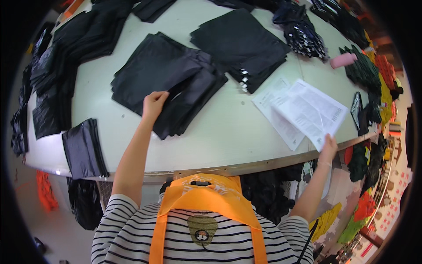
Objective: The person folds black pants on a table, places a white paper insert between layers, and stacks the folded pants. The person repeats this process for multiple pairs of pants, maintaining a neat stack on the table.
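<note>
Our left hand is closed in a pinch, thumb against fingers, at the edge of a dark cloth piece, which stands a little open in a fold on top of the black cloth stack left of centre in the frame. Our right hand, slightly blurred, grips the lower corner of a printed sheet at right of centre; that sheet partly overlaps a second sheet, which lies on the pale table.

We judge the step in hand to be checking or sorting the cloth against the papers, though which of these we cannot tell. The next move seems to call for keeping the cloth edge parted while the sheet is steadied enough to read, without dragging the pile out of line.

Further out, another black stack sits at upper centre, with a dark bundle with white tags to its right, then a pink bottle. Folded black pieces hang over the table's near edge at lower left.
</note>
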`<state>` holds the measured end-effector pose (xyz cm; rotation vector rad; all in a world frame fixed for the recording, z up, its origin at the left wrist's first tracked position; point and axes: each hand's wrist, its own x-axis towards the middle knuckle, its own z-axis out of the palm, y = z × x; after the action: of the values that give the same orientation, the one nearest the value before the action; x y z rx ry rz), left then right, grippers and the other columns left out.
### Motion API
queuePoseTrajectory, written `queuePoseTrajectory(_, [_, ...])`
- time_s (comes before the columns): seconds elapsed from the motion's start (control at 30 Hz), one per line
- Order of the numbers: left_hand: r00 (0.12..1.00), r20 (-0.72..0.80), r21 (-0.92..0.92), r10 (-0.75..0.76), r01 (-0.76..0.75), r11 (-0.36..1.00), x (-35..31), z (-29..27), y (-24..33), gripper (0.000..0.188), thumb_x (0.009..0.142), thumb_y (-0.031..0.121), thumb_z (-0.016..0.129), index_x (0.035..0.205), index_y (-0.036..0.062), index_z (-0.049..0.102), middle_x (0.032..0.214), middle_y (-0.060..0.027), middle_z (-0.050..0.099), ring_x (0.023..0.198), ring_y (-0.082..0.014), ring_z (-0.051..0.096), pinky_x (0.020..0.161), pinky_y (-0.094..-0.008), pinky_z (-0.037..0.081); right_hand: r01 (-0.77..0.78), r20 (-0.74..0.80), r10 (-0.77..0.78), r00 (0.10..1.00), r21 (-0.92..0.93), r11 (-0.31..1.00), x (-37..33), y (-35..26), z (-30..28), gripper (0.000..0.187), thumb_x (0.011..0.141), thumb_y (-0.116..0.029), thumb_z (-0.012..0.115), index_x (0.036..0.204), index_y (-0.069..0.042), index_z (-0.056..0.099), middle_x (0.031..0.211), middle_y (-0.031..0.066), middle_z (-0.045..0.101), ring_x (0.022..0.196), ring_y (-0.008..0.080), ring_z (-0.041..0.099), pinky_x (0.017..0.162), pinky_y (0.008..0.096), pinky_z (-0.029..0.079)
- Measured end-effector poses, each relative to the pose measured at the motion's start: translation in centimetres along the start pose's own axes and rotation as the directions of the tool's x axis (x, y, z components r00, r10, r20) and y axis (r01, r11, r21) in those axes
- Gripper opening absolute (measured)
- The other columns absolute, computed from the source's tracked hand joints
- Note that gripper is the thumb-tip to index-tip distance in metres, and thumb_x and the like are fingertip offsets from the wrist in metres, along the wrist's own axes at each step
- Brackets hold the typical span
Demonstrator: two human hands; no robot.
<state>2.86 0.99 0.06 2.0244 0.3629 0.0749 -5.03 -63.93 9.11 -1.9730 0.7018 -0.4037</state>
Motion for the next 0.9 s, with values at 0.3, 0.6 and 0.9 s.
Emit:
queuePoseTrajectory(0.3, [0.928, -0.007, 0.249, 0.373, -0.359, 0.899, -3.4, 0.0, 5.2, 0.019, 0.084, 0.019, 0.067, 0.1, 0.0098, 0.071, 0.072, -0.0113, 0.059, 0.065, -0.0304, 0.059, 0.059, -0.0371, 0.046, -0.361, 0.676, 0.146, 0.723, 0.19, 0.913, -14.6, -8.0, 9.7, 0.029, 0.09, -0.015, 0.061, 0.109, 0.007, 0.063, 0.099, 0.0086, 0.066, 0.085, 0.0124, 0.061, 0.076, 0.0248, 0.048])
queuePoseTrajectory(0.6, [0.82, 0.043, 0.308, 0.571, -0.554, 0.773, -5.5, 1.1, 3.9, 0.018, 0.082, 0.02, 0.069, 0.098, 0.0114, 0.073, 0.067, -0.0085, 0.06, 0.059, -0.0273, 0.059, 0.054, -0.0352, 0.047, -0.17, 0.607, 0.015, 0.794, 0.198, 0.965, -21.6, -10.5, 24.7, 0.027, 0.093, -0.016, 0.057, 0.11, 0.005, 0.062, 0.088, 0.0048, 0.065, 0.074, 0.0093, 0.056, 0.067, 0.0241, 0.045])
queuePoseTrajectory(0.9, [0.912, -0.029, 0.396, 0.409, -0.365, 0.842, -3.6, -2.8, 3.0, 0.018, 0.083, 0.019, 0.068, 0.098, 0.0126, 0.073, 0.07, -0.0104, 0.062, 0.063, -0.0302, 0.06, 0.057, -0.0364, 0.047, -0.372, 0.698, 0.004, 0.716, 0.377, 0.848, -18.0, -12.3, 24.7, 0.028, 0.093, -0.015, 0.058, 0.113, 0.004, 0.06, 0.099, 0.0083, 0.067, 0.083, 0.0141, 0.063, 0.076, 0.028, 0.051])
